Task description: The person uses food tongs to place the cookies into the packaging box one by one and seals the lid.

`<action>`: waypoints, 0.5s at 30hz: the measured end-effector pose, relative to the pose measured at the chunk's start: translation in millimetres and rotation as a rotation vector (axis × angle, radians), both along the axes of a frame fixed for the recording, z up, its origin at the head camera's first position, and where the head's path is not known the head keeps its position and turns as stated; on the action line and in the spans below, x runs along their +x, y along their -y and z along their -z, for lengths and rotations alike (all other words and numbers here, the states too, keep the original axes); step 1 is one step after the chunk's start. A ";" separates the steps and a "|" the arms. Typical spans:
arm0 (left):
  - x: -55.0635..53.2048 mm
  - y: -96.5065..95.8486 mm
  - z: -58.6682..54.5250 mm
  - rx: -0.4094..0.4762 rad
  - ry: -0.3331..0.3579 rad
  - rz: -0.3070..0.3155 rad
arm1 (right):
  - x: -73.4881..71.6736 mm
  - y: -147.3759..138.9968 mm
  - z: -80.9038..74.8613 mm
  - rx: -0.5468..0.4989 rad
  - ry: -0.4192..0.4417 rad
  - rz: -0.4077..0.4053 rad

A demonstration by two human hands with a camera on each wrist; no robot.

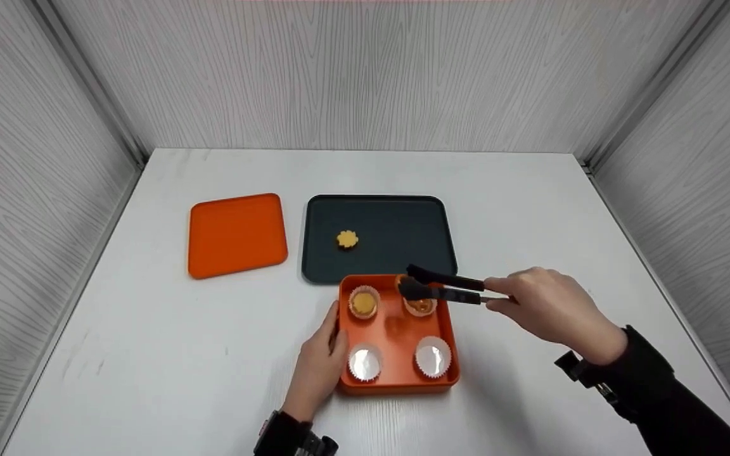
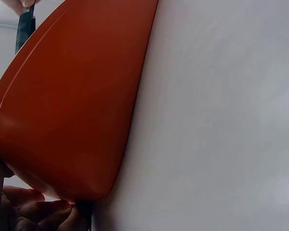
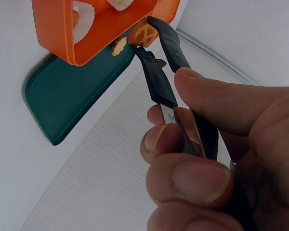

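My right hand [image 1: 545, 310] grips black-tipped tongs [image 1: 450, 295] over the far right corner of an orange box [image 1: 395, 367]. Between the tong tips is an orange-red slice, like cut tomato [image 3: 144, 33], clear in the right wrist view and mostly covered by the tips from the head. My left hand [image 1: 317, 367] holds the box's left wall, its fingers partly hidden. Inside the box stand white paper cups: the far left cup [image 1: 375, 313] has a yellow piece [image 1: 363, 303], the far right one an orange-red piece [image 1: 421, 306]. Both near cups [image 1: 365, 363] hold nothing.
Behind the box lies a dark green tray [image 1: 397, 221] with one yellow flower-shaped piece [image 1: 347, 239] on it. A flat orange lid or tray [image 1: 238, 234] lies to the left. Pale wood-grain panels [image 1: 352, 76] close off the back and sides of the white table [image 1: 149, 354].
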State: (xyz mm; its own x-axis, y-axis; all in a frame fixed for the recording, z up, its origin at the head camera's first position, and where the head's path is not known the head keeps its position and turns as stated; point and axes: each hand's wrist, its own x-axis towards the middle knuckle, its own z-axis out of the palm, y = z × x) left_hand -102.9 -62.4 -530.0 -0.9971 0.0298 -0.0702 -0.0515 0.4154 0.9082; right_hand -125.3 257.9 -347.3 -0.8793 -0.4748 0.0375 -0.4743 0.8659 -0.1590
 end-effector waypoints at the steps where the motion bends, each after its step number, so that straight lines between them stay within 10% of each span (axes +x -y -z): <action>1: 0.1 0.0 0.1 -0.001 0.001 0.000 | 3.0 -1.4 -1.0 0.010 0.000 -0.006; 15: 0.4 0.0 -0.4 -0.008 0.009 -0.009 | 35.9 -10.1 -11.2 0.223 -0.109 -0.130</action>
